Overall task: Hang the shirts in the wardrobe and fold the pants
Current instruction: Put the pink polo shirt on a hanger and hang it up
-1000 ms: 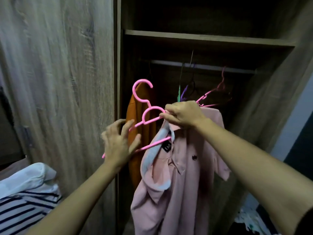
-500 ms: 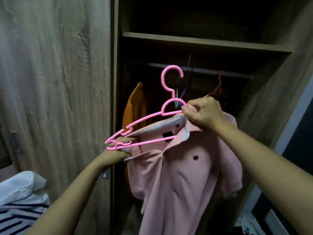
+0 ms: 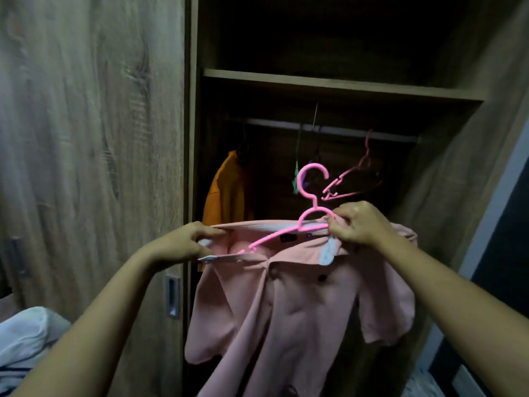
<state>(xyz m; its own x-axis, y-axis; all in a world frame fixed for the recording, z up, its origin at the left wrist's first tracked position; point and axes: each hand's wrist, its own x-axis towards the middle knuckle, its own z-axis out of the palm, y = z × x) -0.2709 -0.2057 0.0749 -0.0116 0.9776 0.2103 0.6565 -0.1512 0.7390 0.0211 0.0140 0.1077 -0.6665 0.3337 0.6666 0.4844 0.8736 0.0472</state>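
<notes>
A pink polo shirt (image 3: 289,319) hangs in front of the open wardrobe, its collar stretched wide between both hands. My left hand (image 3: 183,243) pinches the collar's left end. My right hand (image 3: 357,224) grips the right side of the collar together with the neck of a pink plastic hanger (image 3: 310,196). The hanger's left arm slopes down inside the collar opening; its hook points up, below the wardrobe rail (image 3: 329,130).
On the rail hang an orange garment (image 3: 226,190) at the left and several empty hangers, one pink (image 3: 357,176), to the right. A shelf (image 3: 343,84) sits above. The sliding door (image 3: 91,156) stands at the left; white and striped clothes (image 3: 25,342) lie bottom left.
The hanger's left arm has gone from above the shirt into the collar opening. My left hand let go of the hanger end and now stretches the collar. The hanger sits lower.
</notes>
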